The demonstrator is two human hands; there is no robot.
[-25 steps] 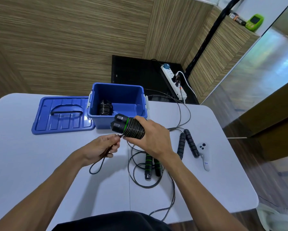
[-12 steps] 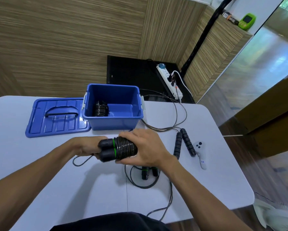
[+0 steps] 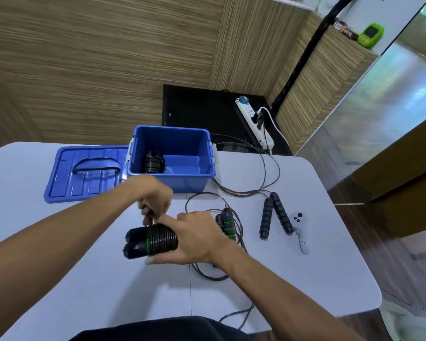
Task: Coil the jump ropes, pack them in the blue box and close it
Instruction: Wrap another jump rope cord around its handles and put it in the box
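Jump rope handles, a black pair with a green ring, are lying side by side in the right hand, their long axis running left to right with the butt ends pointing left, just in front of the blue box. Black cord is winding around them in tight turns beside the green ring. The right hand is wrapping around the coiled end, index finger stretching over the top of the coils. The left hand is hovering just above the coils, fingers pinching closed on the loose end of the cord. The blue box is sitting open on the white table, with one coiled jump rope already standing in its left part. Its blue lid is lying flat, touching the box's left side, handle recess up. In front of the box and to the right, a second green-ringed rope is lying uncoiled, partly behind the right hand. Further right of the box, a rope with black foam handles is lying with its handles pointing toward the person. Beside those a white controller is resting, bearing small blue marks too small to read.
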